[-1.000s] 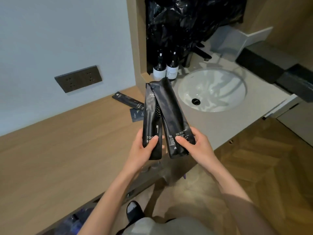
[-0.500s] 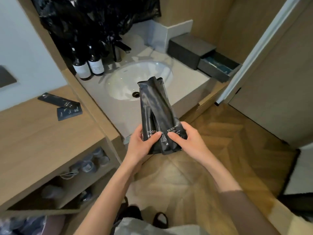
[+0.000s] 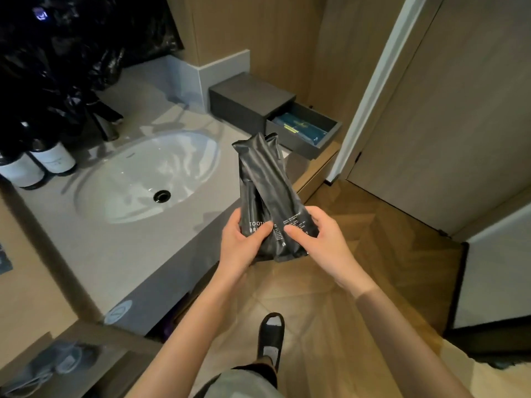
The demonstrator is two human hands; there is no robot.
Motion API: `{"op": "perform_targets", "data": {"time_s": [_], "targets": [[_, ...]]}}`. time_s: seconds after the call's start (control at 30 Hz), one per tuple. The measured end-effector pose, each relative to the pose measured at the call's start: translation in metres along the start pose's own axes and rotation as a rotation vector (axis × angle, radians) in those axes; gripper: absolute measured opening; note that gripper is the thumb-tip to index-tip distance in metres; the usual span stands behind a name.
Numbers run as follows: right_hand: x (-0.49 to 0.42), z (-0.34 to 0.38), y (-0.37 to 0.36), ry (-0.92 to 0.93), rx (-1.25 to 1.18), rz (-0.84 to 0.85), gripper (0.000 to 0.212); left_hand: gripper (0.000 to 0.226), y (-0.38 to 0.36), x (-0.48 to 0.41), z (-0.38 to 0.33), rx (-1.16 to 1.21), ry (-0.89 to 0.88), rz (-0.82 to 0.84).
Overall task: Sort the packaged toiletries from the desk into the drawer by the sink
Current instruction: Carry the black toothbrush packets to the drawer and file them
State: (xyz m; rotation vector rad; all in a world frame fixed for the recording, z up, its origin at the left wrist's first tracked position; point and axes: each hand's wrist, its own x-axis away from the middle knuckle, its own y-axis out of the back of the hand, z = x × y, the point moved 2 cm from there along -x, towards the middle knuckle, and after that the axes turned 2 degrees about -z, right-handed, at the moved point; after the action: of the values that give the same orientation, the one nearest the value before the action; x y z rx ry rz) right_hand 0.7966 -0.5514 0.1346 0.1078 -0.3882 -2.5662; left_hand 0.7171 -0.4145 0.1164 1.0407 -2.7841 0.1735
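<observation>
Two black packets [image 3: 270, 182] are on their way but not yet put away. They overlap as a pair in the air over the front edge of the counter [image 3: 109, 254], long ends pointing up toward twelve o'clock. The rear one shows part of the words "TOOTH BRUSH".

The left hand [image 3: 244, 245] grips their lower end from the nine o'clock side, its thumb curled across the printed face. The right hand [image 3: 324, 239] grips from three o'clock, with its thumb on the small print of the front packet. Both hands are closed round the pair, and neither holds anything else.

At about one o'clock from the hands, the drawer [image 3: 329, 139] is already pulled out of its grey box [image 3: 250, 104]. The box sits on the counter at three o'clock from the sink [image 3: 138, 179]. A teal packet [image 3: 301, 129] lies inside the drawer; whether it was sorted there as part of this job I cannot tell.

The opening step looks done and this pair is mid-carry. What is left for them is the short reach to one o'clock and laying them in beside the teal packet.

Only a sliver of the desk [image 3: 28, 282] shows at eight o'clock, so how many toiletries wait there cannot be judged.
</observation>
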Motion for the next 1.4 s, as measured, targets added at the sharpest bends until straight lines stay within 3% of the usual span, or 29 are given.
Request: {"op": "perform_targets", "data": {"time_s": [0.1, 0.2, 0.37, 0.43, 0.57, 0.73, 0.8, 0.93, 1.13, 1.3, 1.4], "targets": [[-0.049, -0.007, 0.025, -0.028, -0.036, -0.026, 0.021, 0.048, -0.031, -0.045, -0.007, 0.037, 0.018, 0.001], [-0.1, -0.011, 0.05, -0.026, -0.015, -0.05, 0.021, 0.085, -0.055, -0.09, -0.015, 0.034, 0.064, -0.042], [-0.17, -0.013, 0.085, -0.032, -0.002, -0.04, 0.018, 0.095, -0.087, -0.153, -0.028, 0.071, 0.065, -0.063], [-0.194, -0.016, 0.099, -0.045, -0.012, -0.03, 0.019, 0.088, -0.098, -0.171, -0.034, 0.074, 0.053, -0.078], [-0.243, -0.023, 0.123, -0.067, -0.044, -0.011, 0.02, 0.044, -0.113, -0.203, -0.039, 0.029, 0.029, -0.14], [-0.318, -0.037, 0.147, -0.046, -0.11, -0.011, 0.022, 0.051, -0.123, -0.235, -0.038, 0.068, 0.049, -0.294], [-0.351, -0.04, 0.154, 0.021, -0.069, -0.013, 0.019, 0.051, -0.127, -0.247, -0.037, 0.063, 0.046, -0.365], [-0.409, -0.039, 0.16, 0.206, 0.16, 0.026, 0.015, 0.093, -0.135, -0.265, -0.025, 0.065, 0.086, -0.523], [-0.466, -0.039, 0.153, 0.631, 0.562, 0.167, 0.034, 0.042, -0.161, -0.267, -0.031, 0.084, 0.083, -0.705], [-0.5, -0.046, 0.121, 0.916, 0.805, 0.207, 0.048, 0.034, -0.167, -0.266, -0.031, 0.14, 0.074, -0.823], [-0.515, -0.054, 0.104, 0.986, 0.846, 0.23, 0.055, 0.035, -0.172, -0.266, -0.037, 0.154, 0.056, -0.861]]}}
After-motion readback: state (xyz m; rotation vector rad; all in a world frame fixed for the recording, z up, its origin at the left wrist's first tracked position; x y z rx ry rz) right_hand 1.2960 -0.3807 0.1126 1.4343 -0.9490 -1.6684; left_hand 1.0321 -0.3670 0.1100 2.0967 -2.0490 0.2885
